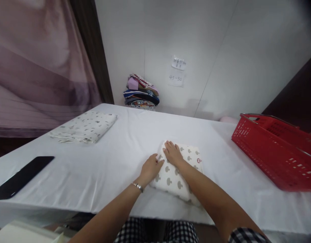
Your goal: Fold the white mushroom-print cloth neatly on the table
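Both hands, left hand (150, 167) and right hand (172, 152), press flat and open on a folded cloth (177, 173) mid-table (94, 175); soft, light, likely best gripped along its edges.

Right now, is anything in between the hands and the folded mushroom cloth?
No. Both the left hand and the right hand already lie flat on the folded mushroom cloth; nothing sits between them.
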Demonstrator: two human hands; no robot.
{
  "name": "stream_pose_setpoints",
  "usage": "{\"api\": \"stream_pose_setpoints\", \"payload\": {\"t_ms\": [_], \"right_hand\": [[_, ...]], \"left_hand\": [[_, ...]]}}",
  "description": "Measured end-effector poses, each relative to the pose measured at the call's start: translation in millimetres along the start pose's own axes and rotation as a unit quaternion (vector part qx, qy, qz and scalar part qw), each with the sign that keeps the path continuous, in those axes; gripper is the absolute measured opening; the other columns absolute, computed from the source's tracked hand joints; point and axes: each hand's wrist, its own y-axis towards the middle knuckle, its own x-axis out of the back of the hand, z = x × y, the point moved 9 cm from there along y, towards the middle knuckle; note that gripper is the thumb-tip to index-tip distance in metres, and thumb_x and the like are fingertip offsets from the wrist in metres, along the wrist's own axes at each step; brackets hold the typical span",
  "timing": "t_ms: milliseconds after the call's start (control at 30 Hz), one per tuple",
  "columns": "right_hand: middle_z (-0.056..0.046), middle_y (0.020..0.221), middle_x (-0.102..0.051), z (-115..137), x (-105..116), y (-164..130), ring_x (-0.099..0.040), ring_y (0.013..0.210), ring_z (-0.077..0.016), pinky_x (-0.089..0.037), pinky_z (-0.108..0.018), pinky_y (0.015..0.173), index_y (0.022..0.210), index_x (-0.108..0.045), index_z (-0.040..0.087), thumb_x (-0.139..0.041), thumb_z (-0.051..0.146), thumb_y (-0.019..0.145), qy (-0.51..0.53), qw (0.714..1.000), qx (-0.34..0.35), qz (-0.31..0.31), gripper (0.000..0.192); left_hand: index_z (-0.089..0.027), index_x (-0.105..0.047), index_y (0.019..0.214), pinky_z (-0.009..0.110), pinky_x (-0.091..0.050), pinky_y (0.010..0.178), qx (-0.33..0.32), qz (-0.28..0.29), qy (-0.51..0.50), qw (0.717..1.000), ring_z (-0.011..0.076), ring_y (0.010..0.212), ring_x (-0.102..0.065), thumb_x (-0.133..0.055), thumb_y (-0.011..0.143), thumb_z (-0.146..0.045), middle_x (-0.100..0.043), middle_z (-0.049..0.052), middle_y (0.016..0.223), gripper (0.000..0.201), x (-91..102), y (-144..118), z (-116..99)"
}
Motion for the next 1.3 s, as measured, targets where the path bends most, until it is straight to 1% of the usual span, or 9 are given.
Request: {"api": "stream_pose_setpoints", "payload": {"t_ms": [200,400,633,767,867,967,1100,1200,1300], "right_hand": [[-0.01,0.14,-0.043,-26,19,4,-0.031,0.133,-0.0239,-0.022,-0.046,0.105,0.125,-0.049,0.02,-0.03,0.025,0.094,-0.004,0.998,-0.03,-0.052,0.037],[-0.012,0.137,-0.046,-37,21,6,-0.034,0.13,-0.0258,-0.02,-0.05,0.105,0.125,-0.047,0.019,-0.028,0.027,0.095,0.002,0.996,-0.06,-0.067,0.037],[-0.008,0.117,-0.06,-19,29,27,-0.049,0.113,-0.0192,-0.034,-0.035,0.097,0.116,-0.054,0.019,-0.031,0.02,0.091,0.06,0.993,-0.001,-0.099,0.034],[-0.006,0.11,-0.065,-26,27,43,-0.056,0.105,-0.0187,-0.039,-0.031,0.092,0.116,-0.058,0.019,-0.031,0.026,0.092,0.098,0.991,-0.046,-0.078,0.037],[-0.006,0.119,-0.062,-31,27,53,-0.055,0.109,-0.0179,-0.039,-0.028,0.094,0.121,-0.057,0.019,-0.034,0.031,0.092,0.121,0.987,-0.075,-0.071,0.039],[-0.005,0.125,-0.059,-31,24,65,-0.053,0.113,-0.0148,-0.037,-0.024,0.096,0.124,-0.055,0.018,-0.036,0.034,0.092,0.115,0.988,-0.088,-0.053,0.041],[-0.002,0.114,-0.065,-28,18,80,-0.058,0.103,-0.0137,-0.041,-0.022,0.088,0.115,-0.062,0.021,-0.037,0.037,0.092,0.089,0.992,-0.084,-0.017,0.038],[-0.004,0.104,-0.069,-28,13,90,-0.061,0.096,-0.0161,-0.043,-0.024,0.081,0.099,-0.069,0.021,-0.037,0.037,0.091,0.055,0.994,-0.093,0.012,0.036],[-0.008,0.104,-0.068,-28,6,96,-0.061,0.097,-0.0202,-0.043,-0.027,0.08,0.092,-0.07,0.019,-0.043,0.031,0.087,0.012,0.993,-0.112,0.034,0.03]], "left_hand": [[-0.012,-0.054,0.115,0.032,-0.041,0.087,-0.008,0.022,0.043,0.999,0.0248,0.11,-0.056,-0.044,0.084,-0.039,-0.058,0.017,0.12,0.042,-12.3,59,-30],[-0.01,-0.056,0.11,0.031,-0.04,0.088,0.002,0.039,0.036,0.999,0.025,0.109,-0.057,-0.04,0.087,-0.034,-0.061,0.019,0.117,0.037,-27.6,87,-45],[-0.012,-0.059,0.101,0.034,-0.041,0.084,0.022,0.036,0.025,0.999,0.0256,0.101,-0.06,-0.028,0.092,-0.034,-0.064,0.018,0.106,0.039,-31.0,90,-34],[-0.013,-0.057,0.107,0.035,-0.042,0.085,0.025,0.042,0.007,0.999,0.0263,0.104,-0.058,-0.031,0.091,-0.034,-0.063,0.016,0.111,0.037,-32.0,91,-31],[-0.015,-0.052,0.117,0.033,-0.041,0.087,0.013,0.04,-0.04,0.998,0.0252,0.11,-0.055,-0.041,0.086,-0.032,-0.059,0.014,0.121,0.037,-31.4,92,-32],[-0.014,-0.057,0.106,0.03,-0.045,0.076,0.018,0.067,-0.1,0.993,0.0224,0.095,-0.06,-0.045,0.083,-0.031,-0.065,0.011,0.109,0.031,-34.0,92,-28],[-0.013,-0.059,0.091,0.028,-0.043,0.059,0.038,0.098,-0.104,0.989,0.0201,0.071,-0.061,-0.044,0.083,-0.035,-0.068,0.01,0.088,0.027,-35.4,93,-24],[-0.013,-0.058,0.092,0.03,-0.044,0.064,0.031,0.098,-0.076,0.992,0.0231,0.081,-0.062,-0.047,0.081,-0.036,-0.066,0.013,0.095,0.027,-32.8,90,-28],[-0.013,-0.056,0.099,0.031,-0.044,0.072,0.021,0.09,0.009,0.996,0.026,0.094,-0.061,-0.047,0.08,-0.034,-0.065,0.014,0.103,0.03,-29.4,77,-33]]}}
